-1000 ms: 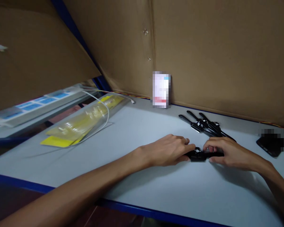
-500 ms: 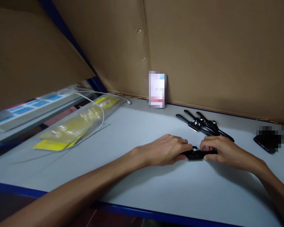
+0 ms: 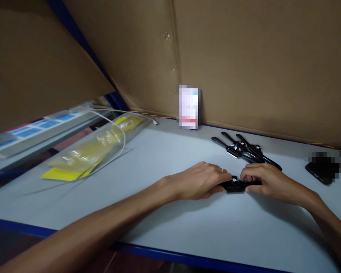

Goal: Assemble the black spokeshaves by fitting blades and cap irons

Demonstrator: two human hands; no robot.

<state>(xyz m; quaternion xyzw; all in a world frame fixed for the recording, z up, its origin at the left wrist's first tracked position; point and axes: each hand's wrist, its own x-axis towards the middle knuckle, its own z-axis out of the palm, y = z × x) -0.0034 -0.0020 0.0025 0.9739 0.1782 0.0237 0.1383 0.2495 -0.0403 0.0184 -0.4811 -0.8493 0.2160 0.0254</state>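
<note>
A black spokeshave point(image 3: 235, 185) lies low on the grey-white tabletop, crosswise in front of me. My left hand point(image 3: 206, 180), with a ring on one finger, grips its left handle. Around the right handle my right hand point(image 3: 263, 178) is closed, its fingers curled near the silver screws at the middle. Most of both handles is hidden under my fingers. Just behind the hands lies a loose cluster of several more black spokeshaves point(image 3: 246, 149), overlapping one another.
A blurred phone-like screen point(image 3: 189, 108) leans on the brown cardboard wall point(image 3: 258, 68). At right lies a dark, partly blurred object point(image 3: 322, 170). A clear bag with yellow sheets point(image 3: 82, 155), a white cable point(image 3: 124, 136) and a white power strip point(image 3: 39, 131) are at left.
</note>
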